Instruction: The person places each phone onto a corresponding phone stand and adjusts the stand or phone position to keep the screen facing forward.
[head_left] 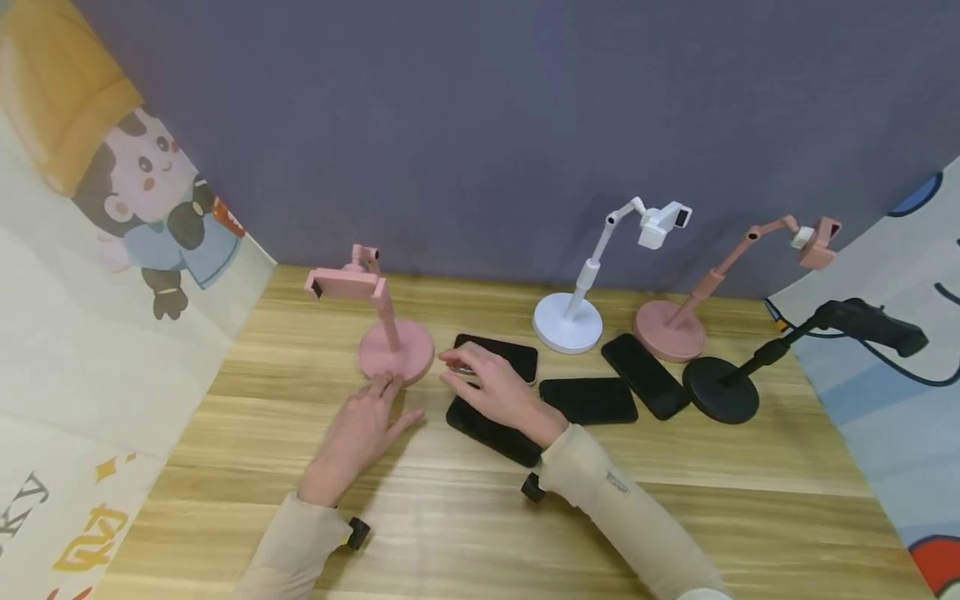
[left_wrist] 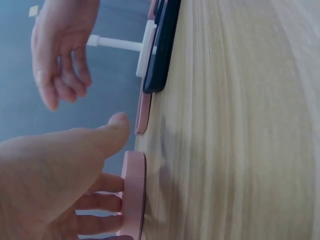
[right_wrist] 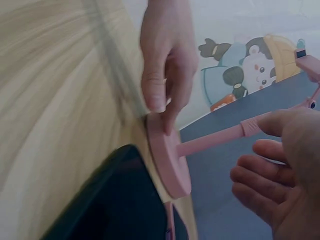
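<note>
On the left of the wooden table stands a pink phone stand [head_left: 408, 343], its empty clamp head raised. My left hand [head_left: 358, 432] reaches to the front of its round base, straight fingertips resting at the rim, thumb spread off to the right. In the left wrist view, fingers [left_wrist: 100, 202] meet the ribbed side of the base. Above the phones, my right hand [head_left: 491, 385] is held in the air with loosely bent fingers and nothing in them. It partly covers a pink-edged phone [head_left: 517, 357] and a black phone [head_left: 498, 436] in the head view.
Two more black phones [head_left: 588, 401] lie farther right, the other being a slanted phone [head_left: 647, 377]. Behind and beside them stand a white phone stand [head_left: 555, 325], another pink stand [head_left: 660, 332] and a black stand [head_left: 716, 392]. A grey-blue partition [head_left: 450, 150] borders the table's back.
</note>
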